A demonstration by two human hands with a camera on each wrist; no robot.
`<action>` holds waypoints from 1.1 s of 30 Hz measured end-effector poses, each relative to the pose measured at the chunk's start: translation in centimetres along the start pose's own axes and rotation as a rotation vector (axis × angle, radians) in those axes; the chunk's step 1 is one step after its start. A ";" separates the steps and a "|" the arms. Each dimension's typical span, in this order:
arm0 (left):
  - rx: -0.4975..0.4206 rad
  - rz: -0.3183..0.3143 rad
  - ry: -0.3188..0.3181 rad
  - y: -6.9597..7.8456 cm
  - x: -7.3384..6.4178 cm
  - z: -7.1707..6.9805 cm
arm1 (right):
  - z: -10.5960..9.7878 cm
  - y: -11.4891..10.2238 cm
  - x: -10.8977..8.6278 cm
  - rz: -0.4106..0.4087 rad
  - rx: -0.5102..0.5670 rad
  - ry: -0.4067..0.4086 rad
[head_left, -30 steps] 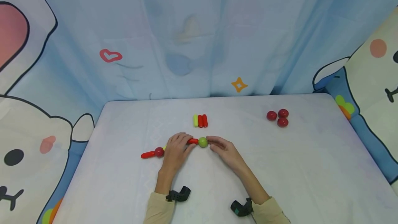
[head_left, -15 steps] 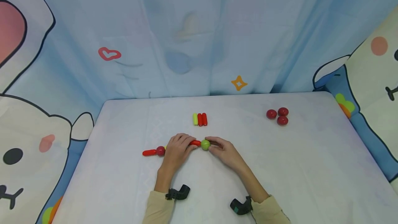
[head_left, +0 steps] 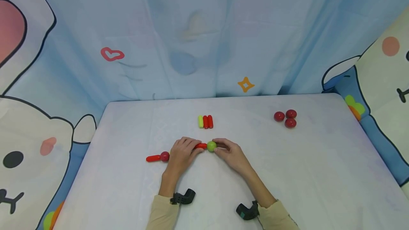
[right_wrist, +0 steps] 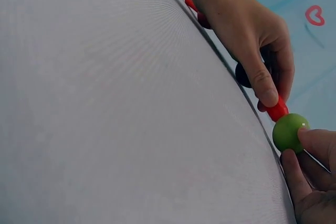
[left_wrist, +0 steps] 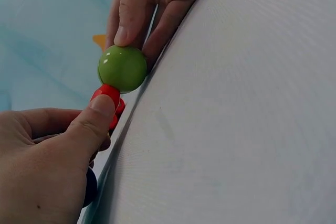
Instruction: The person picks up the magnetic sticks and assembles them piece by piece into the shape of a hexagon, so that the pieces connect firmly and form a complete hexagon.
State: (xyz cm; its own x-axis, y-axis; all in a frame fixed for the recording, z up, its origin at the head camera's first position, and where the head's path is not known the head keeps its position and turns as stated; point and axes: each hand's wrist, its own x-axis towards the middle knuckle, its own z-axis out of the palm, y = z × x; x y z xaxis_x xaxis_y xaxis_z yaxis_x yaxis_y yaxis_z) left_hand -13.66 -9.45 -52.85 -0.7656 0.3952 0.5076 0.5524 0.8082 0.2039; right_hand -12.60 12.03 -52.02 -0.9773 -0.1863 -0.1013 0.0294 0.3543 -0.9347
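In the head view my left hand covers the middle of a row of joined toy pieces. Its thumb and fingers pinch a red rod. A green ball sits at the right end of that rod, touching it. My right hand holds the green ball between thumb and fingers from the right. Out to the left of my left hand, a red ball and another red rod stick out. In the right wrist view a dark ball shows partly behind my left hand; other pieces there are hidden.
Beyond the hands, a yellow-green rod lies beside two red rods. Three loose red balls sit at the right rear of the white-covered table. A blue printed curtain hangs behind the far edge.
My right thumb and fingers have closed around the green ball, which has moved slightly right with the red rod. The left hand has hardly moved. The loose pieces stay put.
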 end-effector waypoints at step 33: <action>0.025 -0.147 -0.001 -0.1 0.2 0.3 | 0.1 0.1 0.1 0.053 -0.017 0.019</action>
State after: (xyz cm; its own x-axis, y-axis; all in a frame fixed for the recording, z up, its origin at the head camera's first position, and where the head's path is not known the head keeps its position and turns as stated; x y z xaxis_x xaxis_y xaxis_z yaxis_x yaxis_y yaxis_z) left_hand -13.96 -9.30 -52.96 -0.8382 0.2722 0.4726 0.4257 0.8681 0.2551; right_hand -12.68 11.98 -52.10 -0.9783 -0.1495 -0.1434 0.0773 0.3789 -0.9222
